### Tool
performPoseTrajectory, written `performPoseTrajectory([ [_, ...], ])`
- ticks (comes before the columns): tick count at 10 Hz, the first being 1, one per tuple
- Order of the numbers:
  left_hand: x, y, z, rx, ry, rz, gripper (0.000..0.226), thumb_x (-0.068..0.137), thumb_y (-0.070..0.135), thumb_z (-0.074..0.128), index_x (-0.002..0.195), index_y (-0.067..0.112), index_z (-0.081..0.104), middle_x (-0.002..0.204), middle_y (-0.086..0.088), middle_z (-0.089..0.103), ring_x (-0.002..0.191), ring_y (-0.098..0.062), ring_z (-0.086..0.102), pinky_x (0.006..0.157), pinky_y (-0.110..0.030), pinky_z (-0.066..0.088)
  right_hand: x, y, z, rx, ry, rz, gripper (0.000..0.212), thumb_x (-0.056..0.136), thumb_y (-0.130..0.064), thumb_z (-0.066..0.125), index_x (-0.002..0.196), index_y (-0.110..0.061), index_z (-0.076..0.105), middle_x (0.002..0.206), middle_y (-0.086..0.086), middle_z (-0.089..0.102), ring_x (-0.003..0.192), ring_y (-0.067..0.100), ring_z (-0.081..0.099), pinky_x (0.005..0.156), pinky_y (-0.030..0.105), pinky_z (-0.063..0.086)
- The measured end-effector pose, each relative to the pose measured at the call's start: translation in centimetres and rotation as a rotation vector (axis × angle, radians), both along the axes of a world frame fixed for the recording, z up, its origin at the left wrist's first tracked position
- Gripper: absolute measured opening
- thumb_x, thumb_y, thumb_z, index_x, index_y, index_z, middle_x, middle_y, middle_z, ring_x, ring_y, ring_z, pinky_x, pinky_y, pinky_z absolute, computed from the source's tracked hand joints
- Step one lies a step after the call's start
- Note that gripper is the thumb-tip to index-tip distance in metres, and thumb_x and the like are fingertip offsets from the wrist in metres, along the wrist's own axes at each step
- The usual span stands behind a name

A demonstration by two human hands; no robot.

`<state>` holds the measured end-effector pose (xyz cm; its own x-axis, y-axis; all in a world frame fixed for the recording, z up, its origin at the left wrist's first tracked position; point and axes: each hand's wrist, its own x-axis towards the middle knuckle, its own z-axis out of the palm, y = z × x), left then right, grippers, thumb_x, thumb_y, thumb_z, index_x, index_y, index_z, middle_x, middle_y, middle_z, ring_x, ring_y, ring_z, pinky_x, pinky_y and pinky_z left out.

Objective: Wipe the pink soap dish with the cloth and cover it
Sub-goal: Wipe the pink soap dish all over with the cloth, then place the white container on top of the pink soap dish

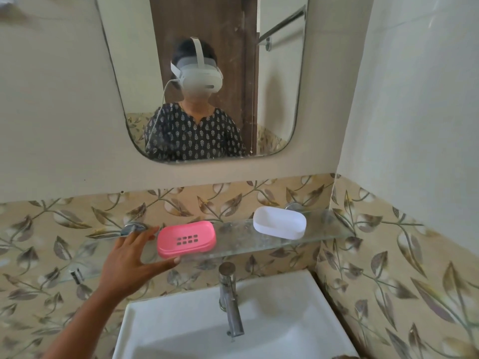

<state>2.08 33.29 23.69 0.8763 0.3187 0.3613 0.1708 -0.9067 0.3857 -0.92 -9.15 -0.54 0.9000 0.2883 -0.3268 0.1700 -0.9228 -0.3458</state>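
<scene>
Left hand point(129, 257) fingers point(141, 235) spread open around the pink soap dish point(186, 239) left end on the glass shelf point(324, 238), not gripping yet; white cover point(280, 222) well apart to the right, no cloth visible, right hand unseen, so wiping and covering both look pending.

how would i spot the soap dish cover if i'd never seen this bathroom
Find the glass shelf on the wall between the mirror and the sink. The cover lies near its right end, apart from the pink dish by the left hand. It is plain white, with no drain holes.
</scene>
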Motion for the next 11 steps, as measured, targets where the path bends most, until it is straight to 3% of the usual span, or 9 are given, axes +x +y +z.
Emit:
performPoseTrajectory([
  [1, -0.1, 0.2, -0.1, -0.008, -0.011, -0.011, 0.124, 0.037, 0.101, 0.034, 0.138, 0.028, 0.045, 0.133, 0.001, 0.055, 0.125, -0.025, 0.041, 0.096, -0.045, 0.041, 3.4, -1.2, 1.9, 0.096, 0.129, 0.144, 0.030, 0.086, -0.044, 0.062, 0.115, -0.036, 0.063, 0.117, -0.007, 0.064, 0.107, 0.003, 0.059, 0.088, 0.016, 0.040],
  [2, -0.1, 0.6, -0.3, -0.043, -0.023, -0.031, 0.117, 0.041, 0.098, 0.039, 0.137, 0.031, 0.045, 0.131, 0.002, 0.056, 0.121, -0.022, 0.044, 0.093, -0.043, 0.042, 5.4, -6.4, 2.3, 0.177, 0.076, 0.032, 0.028, 0.078, -0.052, 0.068, 0.104, -0.042, 0.066, 0.108, -0.011, 0.067, 0.098, -0.003, 0.061, 0.090, 0.018, 0.043],
  [3, -0.2, 0.6, 0.0, -0.201, -0.078, -0.078, 0.109, 0.046, 0.095, 0.044, 0.135, 0.032, 0.047, 0.128, 0.001, 0.055, 0.109, -0.016, 0.051, 0.087, -0.039, 0.046, 6.4, -2.8, 11.0, 0.139, -0.120, 0.136, 0.027, 0.069, -0.060, 0.072, 0.093, -0.047, 0.068, 0.098, -0.015, 0.069, 0.088, -0.007, 0.062, 0.093, 0.022, 0.045],
  [4, -0.2, 0.0, 1.4, -0.292, -0.192, -0.092, 0.098, 0.057, 0.088, 0.044, 0.133, 0.027, 0.049, 0.122, -0.004, 0.057, 0.100, -0.017, 0.056, 0.080, -0.036, 0.047, 5.6, -0.7, 21.3, 0.279, -0.053, -0.014, 0.028, 0.059, -0.067, 0.075, 0.081, -0.051, 0.067, 0.088, -0.018, 0.069, 0.078, -0.011, 0.061, 0.094, 0.027, 0.048],
  [5, 0.7, -1.6, 3.6, -0.202, -0.258, -0.104, 0.089, 0.064, 0.085, 0.041, 0.132, 0.028, 0.049, 0.111, 0.001, 0.057, 0.097, -0.017, 0.055, 0.079, -0.042, 0.051, 8.2, 0.3, 27.7, 0.343, -0.225, -0.030, 0.014, 0.085, -0.033, 0.068, 0.098, -0.036, 0.065, 0.094, -0.020, 0.065, 0.084, -0.010, 0.057, 0.070, 0.010, 0.043],
  [6, 2.5, -4.7, 6.0, -0.134, -0.287, -0.179, 0.085, 0.068, 0.080, 0.047, 0.133, 0.027, 0.047, 0.111, 0.006, 0.054, 0.105, -0.017, 0.050, 0.085, -0.041, 0.048, 10.7, 2.6, 32.9, 0.409, -0.442, 0.025, 0.006, 0.086, -0.030, 0.065, 0.088, -0.031, 0.070, 0.089, -0.018, 0.069, 0.084, -0.003, 0.063, 0.077, 0.021, 0.050],
  [8, 6.3, -9.9, 7.4, -0.197, -0.268, -0.348, 0.073, 0.071, 0.077, 0.048, 0.128, 0.032, 0.048, 0.107, 0.010, 0.053, 0.103, -0.014, 0.050, 0.084, -0.038, 0.049, 15.6, 7.5, 35.3, 0.398, -0.524, 0.061, 0.013, 0.086, -0.016, 0.061, 0.090, -0.015, 0.074, 0.083, -0.010, 0.066, 0.081, 0.006, 0.061, 0.079, 0.026, 0.050],
  [9, 6.9, -10.4, 6.4, -0.262, -0.268, -0.368, 0.068, 0.072, 0.074, 0.052, 0.126, 0.032, 0.051, 0.105, 0.009, 0.054, 0.102, -0.014, 0.052, 0.084, -0.041, 0.051, 16.6, 8.0, 33.8, 0.385, -0.487, 0.017, 0.014, 0.085, -0.021, 0.065, 0.096, -0.015, 0.072, 0.087, -0.008, 0.065, 0.088, 0.014, 0.064, 0.083, 0.029, 0.052],
  [11, 5.7, -8.0, 4.3, -0.202, -0.276, -0.302, 0.061, 0.077, 0.064, 0.058, 0.124, 0.027, 0.054, 0.104, 0.008, 0.056, 0.102, -0.014, 0.051, 0.083, -0.035, 0.048, 16.6, 6.9, 31.2, 0.414, -0.531, -0.019, 0.027, 0.084, -0.029, 0.068, 0.109, -0.019, 0.067, 0.098, -0.002, 0.064, 0.089, 0.012, 0.060, 0.072, 0.022, 0.043],
])
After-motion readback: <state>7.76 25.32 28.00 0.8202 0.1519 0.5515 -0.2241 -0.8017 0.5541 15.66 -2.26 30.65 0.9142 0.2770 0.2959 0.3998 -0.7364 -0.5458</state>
